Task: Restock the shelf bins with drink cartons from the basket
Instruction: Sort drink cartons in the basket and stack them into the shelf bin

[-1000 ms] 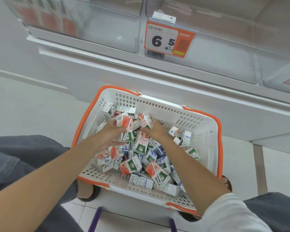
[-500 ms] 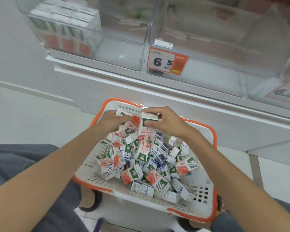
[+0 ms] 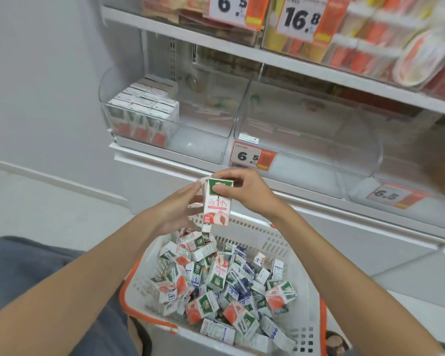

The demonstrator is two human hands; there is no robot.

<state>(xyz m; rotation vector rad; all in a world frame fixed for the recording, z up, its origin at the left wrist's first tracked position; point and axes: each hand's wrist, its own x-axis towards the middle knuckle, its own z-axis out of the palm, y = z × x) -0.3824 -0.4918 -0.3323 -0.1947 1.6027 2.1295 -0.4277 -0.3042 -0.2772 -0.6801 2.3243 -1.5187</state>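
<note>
A white basket [image 3: 303,255] with orange rim sits on the floor, holding several small drink cartons [image 3: 216,278] in a loose pile. Above it I hold a few upright peach cartons [image 3: 217,204] between both hands: my left hand [image 3: 175,211] cups them from the left and below, my right hand [image 3: 244,190] pinches the top of the front one. Ahead, a clear shelf bin [image 3: 165,119] has a neat block of cartons [image 3: 144,111] at its left. The clear bin to its right [image 3: 306,129] looks empty.
Price tags reading 6.5 [image 3: 252,156] hang on the bin fronts. A higher shelf [image 3: 267,55] carries packed goods and a 16.8 tag [image 3: 303,18]. My knees in grey trousers [image 3: 23,265] flank the basket. White floor [image 3: 49,214] lies to the left.
Both hands rose out of the basket carrying cartons, from the pile up to just below the shelf edge. The view tilted upward, revealing the bins and the upper shelf.
</note>
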